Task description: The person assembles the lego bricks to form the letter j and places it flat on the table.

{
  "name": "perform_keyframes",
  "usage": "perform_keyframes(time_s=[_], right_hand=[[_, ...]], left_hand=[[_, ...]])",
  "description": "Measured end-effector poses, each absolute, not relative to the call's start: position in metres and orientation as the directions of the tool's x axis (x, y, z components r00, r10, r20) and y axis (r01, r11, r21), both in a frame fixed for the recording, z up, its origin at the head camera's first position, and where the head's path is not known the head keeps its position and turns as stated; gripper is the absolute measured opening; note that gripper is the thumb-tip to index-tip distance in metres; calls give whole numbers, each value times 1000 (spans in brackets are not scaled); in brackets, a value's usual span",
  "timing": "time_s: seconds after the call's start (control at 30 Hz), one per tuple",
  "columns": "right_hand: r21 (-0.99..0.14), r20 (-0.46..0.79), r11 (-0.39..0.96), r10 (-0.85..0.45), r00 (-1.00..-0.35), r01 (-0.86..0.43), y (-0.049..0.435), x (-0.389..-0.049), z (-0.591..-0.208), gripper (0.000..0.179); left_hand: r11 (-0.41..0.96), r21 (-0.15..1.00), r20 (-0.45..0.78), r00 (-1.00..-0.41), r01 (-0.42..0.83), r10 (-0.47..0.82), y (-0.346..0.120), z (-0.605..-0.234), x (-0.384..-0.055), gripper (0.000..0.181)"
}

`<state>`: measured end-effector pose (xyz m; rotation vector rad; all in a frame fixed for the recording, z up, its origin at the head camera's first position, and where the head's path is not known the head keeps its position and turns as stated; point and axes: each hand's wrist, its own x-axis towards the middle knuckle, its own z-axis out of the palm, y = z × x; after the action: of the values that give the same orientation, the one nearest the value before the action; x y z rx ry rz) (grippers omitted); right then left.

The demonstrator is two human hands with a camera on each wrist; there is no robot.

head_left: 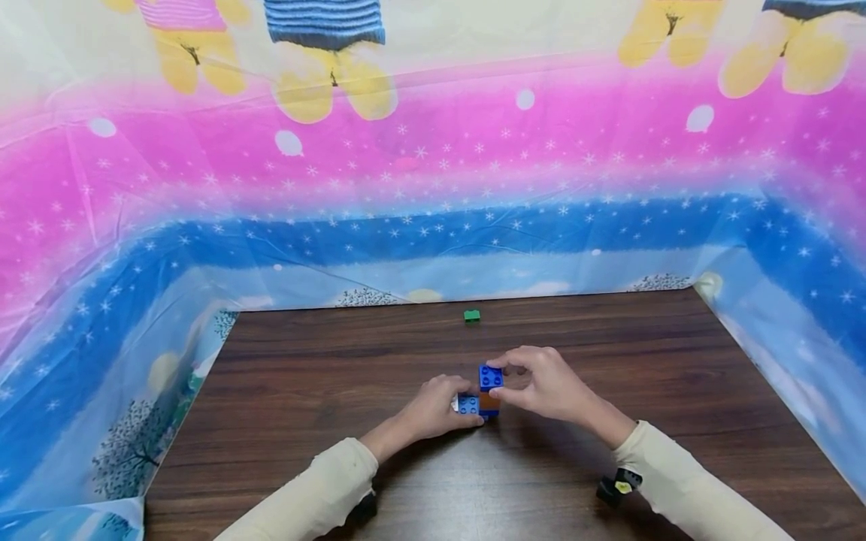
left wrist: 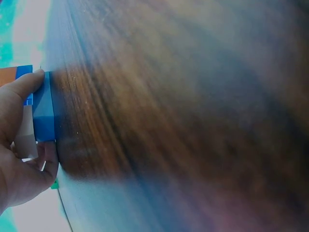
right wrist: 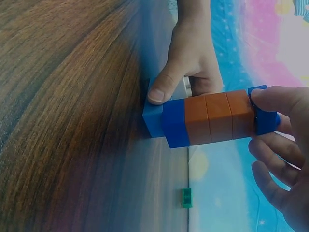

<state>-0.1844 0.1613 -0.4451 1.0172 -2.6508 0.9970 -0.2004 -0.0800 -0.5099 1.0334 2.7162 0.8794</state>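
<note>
A tower of toy building bricks stands on the table, seen side-on in the right wrist view. A lighter blue brick (right wrist: 153, 121) forms its base, then come a dark blue brick (right wrist: 175, 123), three orange bricks (right wrist: 220, 117) and another dark blue brick (head_left: 491, 378) at the top. My right hand (head_left: 546, 385) pinches that top brick between thumb and fingers. Down at the base, my left hand (head_left: 433, 408) grips the lighter blue brick from the left side. A white brick (left wrist: 27, 135) sits beside the tower, partly covered by the left hand.
One green brick (head_left: 471, 316) lies near the far edge of the dark wooden table (head_left: 325, 353). A printed cloth (head_left: 433, 233) hangs behind the table and along both sides.
</note>
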Motion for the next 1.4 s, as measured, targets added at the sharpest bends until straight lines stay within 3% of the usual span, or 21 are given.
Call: perform_keyframes(time_s=[0.53,1.07,1.4], right_hand=[[-584,261,547,-573,-777,-600,163,-190,-441,38],[-393,290,639,-596,-749,-661,158,-190,-439,36],[-417,266,647,-584,-767,-638,156,-189,-438,33]], left_hand=[[605,561,88,-767,565,636,-80,-508,-200,41],[603,567,86,-768,561,634,-80,-508,-199,37],[608,565,80,-770,558,633,-79,-506,-200,36]])
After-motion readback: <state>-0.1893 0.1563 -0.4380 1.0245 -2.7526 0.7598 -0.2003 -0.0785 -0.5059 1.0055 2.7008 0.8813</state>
